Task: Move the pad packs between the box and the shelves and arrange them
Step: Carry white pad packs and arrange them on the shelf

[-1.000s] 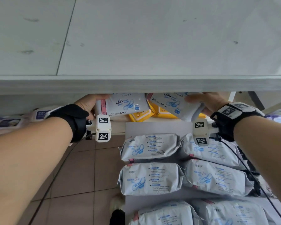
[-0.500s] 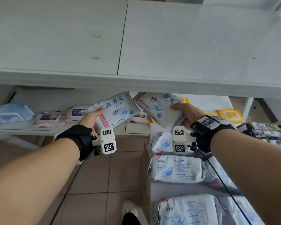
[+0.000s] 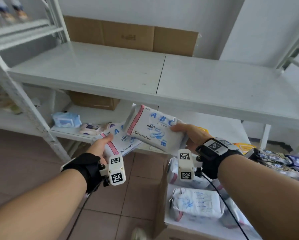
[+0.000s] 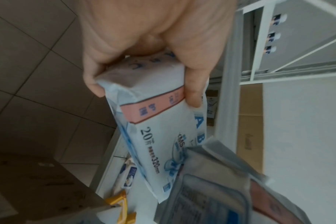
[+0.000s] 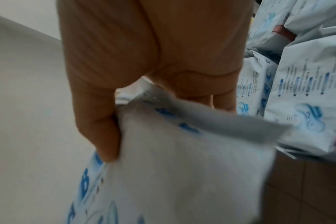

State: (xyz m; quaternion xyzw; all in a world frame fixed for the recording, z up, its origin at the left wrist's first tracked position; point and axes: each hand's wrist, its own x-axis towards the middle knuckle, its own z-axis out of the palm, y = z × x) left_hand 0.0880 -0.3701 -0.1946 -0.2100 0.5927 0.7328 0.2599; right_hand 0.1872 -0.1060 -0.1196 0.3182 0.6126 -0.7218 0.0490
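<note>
Each hand holds one white pad pack with blue ABC lettering and a pink band. My left hand (image 3: 102, 144) grips the lower pad pack (image 3: 122, 142) by its banded end; in the left wrist view thumb and fingers pinch that pack (image 4: 163, 136). My right hand (image 3: 188, 134) grips the upper pad pack (image 3: 154, 130) by its right end, seen blurred in the right wrist view (image 5: 182, 174). Both packs hang in front of the wide white middle shelf (image 3: 110, 73). The cardboard box (image 3: 162, 220) sits at lower right with several white pad packs (image 3: 197, 203) inside.
Brown cartons (image 3: 131, 38) stand against the wall behind the middle shelf. The lower shelf (image 3: 72, 132) carries a blue wipes pack (image 3: 66, 119), small packs and another carton (image 3: 95, 101). Yellow packs (image 3: 244, 147) and dark packs (image 3: 275, 161) lie at right. Tiled floor lies below.
Both hands have drawn their packs out from under the shelf edge and raised them. The view has tilted up, so the middle shelf top and back cartons now show.
</note>
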